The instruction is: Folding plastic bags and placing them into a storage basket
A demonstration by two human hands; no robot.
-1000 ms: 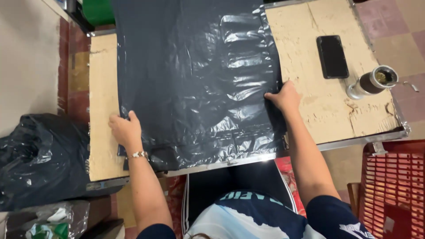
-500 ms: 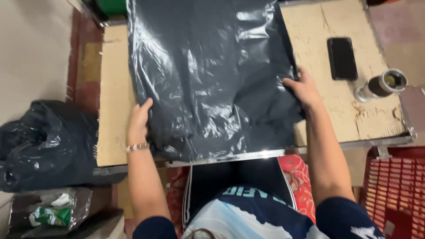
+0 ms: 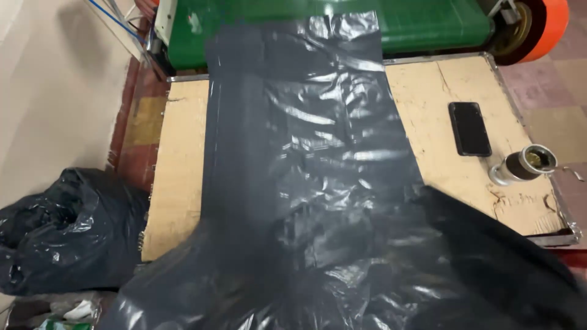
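Black plastic sheet point(image 3: 306, 183) lifted toward camera; hands now hidden beneath.

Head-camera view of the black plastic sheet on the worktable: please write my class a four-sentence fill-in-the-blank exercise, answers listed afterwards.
1. The plastic sheet spread over the wooden table is ____ in colour.
2. The phone lies with its screen ____.
3. Right of the phone stands a small metal ____.
4. The machine behind the table is ____.

Answers: black; dark; cup; green
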